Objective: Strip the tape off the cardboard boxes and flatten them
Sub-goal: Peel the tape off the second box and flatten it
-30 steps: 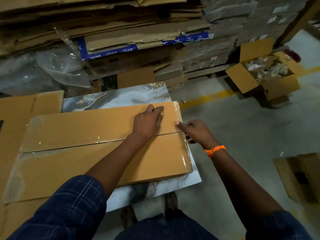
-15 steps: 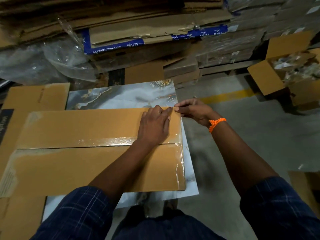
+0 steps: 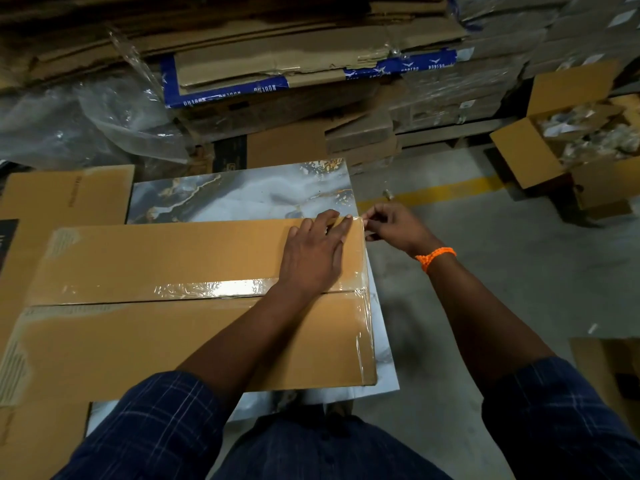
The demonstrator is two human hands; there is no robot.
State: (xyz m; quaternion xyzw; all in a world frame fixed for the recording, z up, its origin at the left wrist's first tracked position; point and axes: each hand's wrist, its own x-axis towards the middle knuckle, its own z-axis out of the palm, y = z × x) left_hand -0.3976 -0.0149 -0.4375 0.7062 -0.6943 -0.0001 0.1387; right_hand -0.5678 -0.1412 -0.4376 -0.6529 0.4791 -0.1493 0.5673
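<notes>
A flat brown cardboard box [image 3: 145,341] lies on a marbled slab [image 3: 242,195] in front of me. Clear tape [image 3: 214,288] runs along its middle seam and down its right edge. My left hand [image 3: 313,252] presses flat on the box near its far right corner, fingers straight. Just off that corner, my right hand [image 3: 391,225], with an orange band at the wrist, pinches the end of the clear tape at the box's right edge.
Flattened cardboard [image 3: 65,195] lies to the left under the box. A tall stack of flattened boxes and plastic wrap [image 3: 277,64] fills the back. An open carton [image 3: 581,140] stands at the right beyond a yellow floor line; another carton [image 3: 609,372] sits near right.
My right hand moved from the seam's right end up to the far right corner and now pinches the tape there. My left hand slid a little toward that corner.
</notes>
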